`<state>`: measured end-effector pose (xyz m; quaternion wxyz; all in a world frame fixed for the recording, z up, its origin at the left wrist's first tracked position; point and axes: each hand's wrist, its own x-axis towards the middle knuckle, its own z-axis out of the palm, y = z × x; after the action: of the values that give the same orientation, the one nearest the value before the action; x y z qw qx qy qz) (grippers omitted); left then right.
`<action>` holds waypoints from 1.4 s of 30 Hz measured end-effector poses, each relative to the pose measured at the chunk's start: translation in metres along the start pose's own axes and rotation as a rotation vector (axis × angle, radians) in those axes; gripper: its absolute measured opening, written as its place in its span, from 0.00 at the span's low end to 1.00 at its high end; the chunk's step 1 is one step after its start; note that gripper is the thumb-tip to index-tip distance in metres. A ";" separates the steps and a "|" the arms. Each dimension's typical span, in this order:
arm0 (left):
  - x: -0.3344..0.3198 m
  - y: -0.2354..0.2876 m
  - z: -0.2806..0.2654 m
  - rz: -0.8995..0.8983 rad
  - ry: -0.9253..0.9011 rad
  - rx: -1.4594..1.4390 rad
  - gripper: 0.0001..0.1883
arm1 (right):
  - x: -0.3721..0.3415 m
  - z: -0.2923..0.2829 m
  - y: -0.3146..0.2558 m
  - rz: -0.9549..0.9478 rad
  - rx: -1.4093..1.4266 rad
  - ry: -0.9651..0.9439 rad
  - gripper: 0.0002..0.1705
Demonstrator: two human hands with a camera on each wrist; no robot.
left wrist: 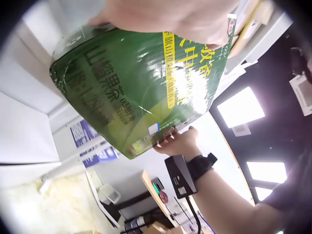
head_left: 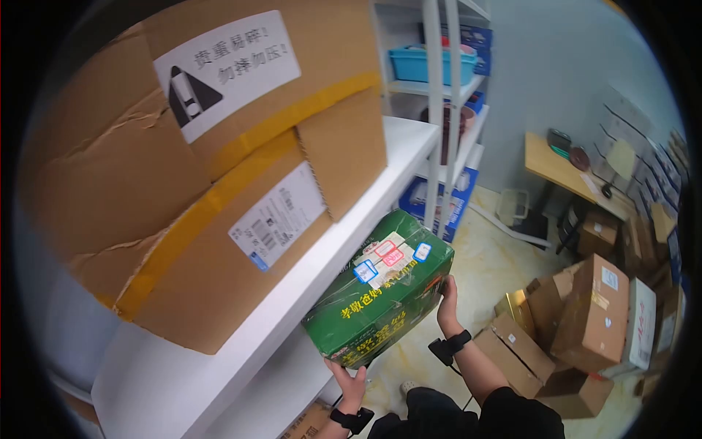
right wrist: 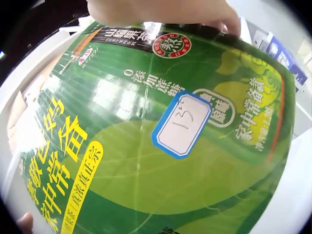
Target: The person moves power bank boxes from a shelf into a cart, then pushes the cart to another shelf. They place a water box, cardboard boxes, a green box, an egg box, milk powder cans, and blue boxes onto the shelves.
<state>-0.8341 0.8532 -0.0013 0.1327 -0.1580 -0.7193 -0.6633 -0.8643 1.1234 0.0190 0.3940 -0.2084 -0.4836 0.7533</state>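
Note:
A green carton (head_left: 380, 293) with yellow Chinese lettering and several blue-edged stickers is held between both hands, tilted at the front of the white shelf. My left hand (head_left: 349, 384) grips its near lower corner. At the opposite end, my right hand (head_left: 450, 307) holds the edge, and its curled fingers (left wrist: 165, 141) show in the left wrist view. A handwritten price sticker (right wrist: 182, 124) is on the carton's side in the right wrist view. The carton's far end overlaps the white shelf board (head_left: 292, 285).
A large brown cardboard box (head_left: 241, 168) with yellow tape stands on the shelf at the left. Behind are shelf posts (head_left: 435, 95) and a blue basket (head_left: 431, 67). Cardboard boxes (head_left: 592, 314) pile on the floor at right, below a wooden desk (head_left: 563, 168).

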 end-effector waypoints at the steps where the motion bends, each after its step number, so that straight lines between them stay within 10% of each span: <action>1: -0.010 0.006 -0.001 -0.011 -0.060 -0.025 0.42 | -0.014 -0.012 -0.013 -0.021 0.070 0.010 0.18; 17: -0.113 0.100 0.125 -0.171 -0.957 -0.562 0.53 | -0.171 -0.292 -0.179 -0.456 -0.421 0.619 0.23; 33: -0.229 0.245 0.508 -0.287 -1.421 -0.867 0.50 | -0.092 -0.603 -0.423 -0.288 -0.754 0.721 0.30; 37: -0.258 0.237 0.563 -0.494 -1.440 -0.847 0.41 | -0.051 -0.651 -0.423 0.046 -1.066 0.733 0.32; 42: -0.283 0.168 0.604 -0.187 -1.444 -0.649 0.41 | -0.024 -0.674 -0.394 0.021 -1.509 0.738 0.27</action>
<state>-0.4967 1.4520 -0.0128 -0.4749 -0.5187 -0.4086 -0.5818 -0.2266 1.5723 0.0692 0.2747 -0.6536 -0.6957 0.1150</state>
